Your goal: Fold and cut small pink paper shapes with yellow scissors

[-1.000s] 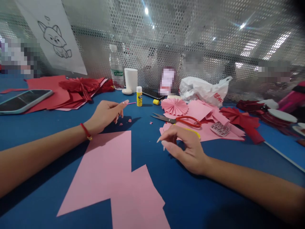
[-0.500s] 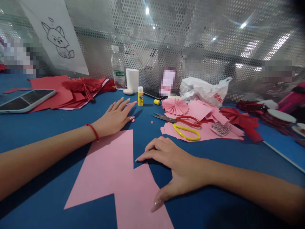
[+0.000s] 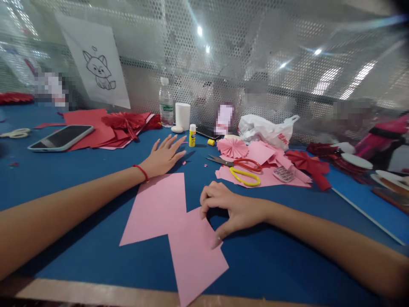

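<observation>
Pink paper [image 3: 159, 204]: apparently two smooth, straight-edged sheets, overlapping flat on the blue table [image 3: 96, 256] between the hands; positioning them looks like the step underway.
Left hand [image 3: 162, 157]: palm down just past the far edge, fingers spread wide, grasping nothing.
Right hand [image 3: 234, 209]: arched over the nearer sheet's right edge, a wide gap between thumb and fingers; how firmly it presses cannot be told. Lifting that sheet would call for a light pinch.
Scissors [image 3: 230, 163]: metal blades, red and yellow loops, partly on pink scraps [image 3: 268, 178].
Glue stick [image 3: 192, 137]: upright cylinder, yellow cap [image 3: 211, 142] nearby.
Paper fan [image 3: 232, 148]: round, pleated, pink, near a crumpled plastic bag [image 3: 268, 128].
</observation>
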Available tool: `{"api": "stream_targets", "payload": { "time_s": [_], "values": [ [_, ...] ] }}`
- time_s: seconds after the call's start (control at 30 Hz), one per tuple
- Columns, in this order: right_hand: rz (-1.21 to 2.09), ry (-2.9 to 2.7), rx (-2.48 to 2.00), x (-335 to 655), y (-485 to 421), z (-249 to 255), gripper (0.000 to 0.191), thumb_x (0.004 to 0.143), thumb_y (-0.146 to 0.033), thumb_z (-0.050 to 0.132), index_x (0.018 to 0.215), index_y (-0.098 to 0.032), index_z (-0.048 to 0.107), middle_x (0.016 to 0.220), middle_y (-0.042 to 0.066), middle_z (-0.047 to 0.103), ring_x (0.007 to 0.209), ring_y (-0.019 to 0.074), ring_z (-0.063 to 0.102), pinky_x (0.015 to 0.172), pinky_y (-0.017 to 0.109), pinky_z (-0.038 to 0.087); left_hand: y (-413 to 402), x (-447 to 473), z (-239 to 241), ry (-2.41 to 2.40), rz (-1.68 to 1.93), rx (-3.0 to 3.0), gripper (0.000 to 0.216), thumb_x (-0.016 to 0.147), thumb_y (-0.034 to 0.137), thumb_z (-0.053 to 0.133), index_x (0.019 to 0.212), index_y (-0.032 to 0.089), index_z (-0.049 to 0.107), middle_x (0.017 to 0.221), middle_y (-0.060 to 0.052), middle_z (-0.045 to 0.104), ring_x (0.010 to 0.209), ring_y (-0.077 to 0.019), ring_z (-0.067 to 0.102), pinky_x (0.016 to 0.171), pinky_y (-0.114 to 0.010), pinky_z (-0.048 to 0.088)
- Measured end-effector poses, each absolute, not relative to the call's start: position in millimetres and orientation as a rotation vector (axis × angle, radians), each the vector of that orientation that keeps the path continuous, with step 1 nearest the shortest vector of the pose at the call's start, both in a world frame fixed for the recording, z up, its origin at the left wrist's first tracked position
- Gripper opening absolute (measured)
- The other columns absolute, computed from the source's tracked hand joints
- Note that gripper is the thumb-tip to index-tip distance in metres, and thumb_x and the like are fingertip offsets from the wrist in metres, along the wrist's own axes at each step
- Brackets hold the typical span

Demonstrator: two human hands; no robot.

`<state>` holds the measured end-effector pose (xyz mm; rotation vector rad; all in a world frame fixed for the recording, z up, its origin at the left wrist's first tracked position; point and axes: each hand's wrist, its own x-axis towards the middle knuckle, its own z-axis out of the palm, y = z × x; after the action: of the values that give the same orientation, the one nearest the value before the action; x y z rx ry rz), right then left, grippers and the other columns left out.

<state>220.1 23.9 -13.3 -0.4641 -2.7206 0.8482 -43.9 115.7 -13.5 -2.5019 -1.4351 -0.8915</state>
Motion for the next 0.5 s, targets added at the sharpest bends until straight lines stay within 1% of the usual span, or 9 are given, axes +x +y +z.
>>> {"api": "stream_targets", "payload": {
  "time_s": [0.13,0.27,0.33,0.4,0.47,0.5],
  "values": [
    [0.975,-2.604,-0.447,220,19,-16,0.041,0.080,-0.057,0.081,0.087,-0.019,0.067,0.100,0.001,0.059,0.099,0.0187,0.051,0.098,0.038,0.032,107,-42,1,-1.453,-1.202,-2.328,0.041,0.098,0.034,0.065,0.135,0.018,0.058,0.139,-0.013,0.059,0.119,-0.0309,0.063,0.098,-0.054,0.055],
    [1.031,-2.460,-0.518,221,2,-15,0.043,0.087,-0.060,0.072,0.079,-0.018,0.066,0.088,0.001,0.066,0.090,0.0176,0.054,0.094,0.036,0.035,101,-33,10,-1.454,-1.390,-2.370,0.039,0.098,0.033,0.066,0.133,0.018,0.059,0.138,-0.012,0.060,0.118,-0.0304,0.063,0.097,-0.053,0.055],
    [1.029,-2.373,-0.586,221,-7,-16,0.045,0.089,-0.062,0.068,0.077,-0.019,0.065,0.083,0.001,0.066,0.086,0.0174,0.055,0.088,0.034,0.040,86,-21,11,-1.426,-1.430,-2.518,0.035,0.098,0.033,0.066,0.128,0.017,0.062,0.133,-0.012,0.063,0.115,-0.0291,0.065,0.096,-0.052,0.056],
    [1.002,-2.240,-0.685,222,-12,-18,0.047,0.092,-0.063,0.063,0.076,-0.018,0.063,0.078,0.001,0.064,0.079,0.0167,0.056,0.078,0.031,0.043,60,-4,9,-1.368,-1.452,-2.730,0.029,0.099,0.033,0.065,0.121,0.016,0.065,0.126,-0.011,0.067,0.111,-0.0271,0.067,0.094,-0.050,0.057],
    [0.944,-2.082,-0.787,224,-12,-21,0.048,0.096,-0.061,0.058,0.075,-0.018,0.060,0.072,-0.001,0.059,0.070,0.0147,0.054,0.068,0.028,0.043,29,14,5,-1.321,-1.455,-2.956,0.024,0.100,0.035,0.062,0.112,0.015,0.068,0.114,-0.009,0.071,0.101,-0.0240,0.070,0.090,-0.045,0.059],
    [0.911,-2.013,-0.826,225,-11,-23,0.047,0.097,-0.060,0.056,0.074,-0.018,0.058,0.070,-0.002,0.057,0.066,0.0135,0.052,0.064,0.027,0.043,15,22,2,-1.315,-1.458,-3.045,0.025,0.101,0.036,0.061,0.112,0.015,0.068,0.111,-0.008,0.072,0.098,-0.0231,0.071,0.087,-0.044,0.060]
  ]
}}
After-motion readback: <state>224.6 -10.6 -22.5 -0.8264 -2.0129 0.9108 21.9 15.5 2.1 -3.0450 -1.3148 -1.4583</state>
